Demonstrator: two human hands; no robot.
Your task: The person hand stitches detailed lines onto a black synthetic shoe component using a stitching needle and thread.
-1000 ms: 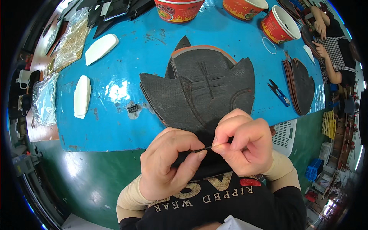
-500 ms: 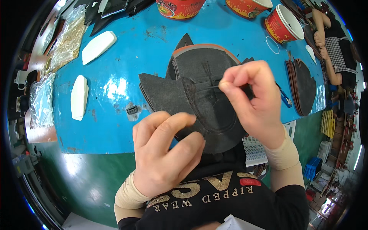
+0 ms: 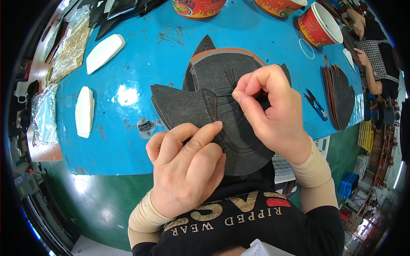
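Observation:
A layered stack of dark grey leather pieces (image 3: pixel 183 100), apparently shoe uppers, lies at the table's near edge. The top piece carries curved stitching and an orange-edged back rim. My right hand (image 3: pixel 273 106) hovers above its middle, thumb and forefinger pinched on what looks like a thin dark thread (image 3: pixel 227 95). My left hand (image 3: pixel 185 164) rests over the stack's near left part, fingers curled, one fingertip touching the leather by the stitched seam. What the thumb and forefinger of that hand hold, if anything, is hidden.
Blue-handled snips (image 3: pixel 316 105) and another leather stack (image 3: pixel 340 96) lie to the right. Red paper tubs (image 3: pixel 318 26) stand along the back. White pads (image 3: pixel 85 112) and plastic bags (image 3: pixel 48 113) are at left. Another person's hands (image 3: pixel 363 55) work at far right.
My right hand has moved slightly left and up over the leather. A fingertip of my left hand has come forward onto the seam. The snips show more fully.

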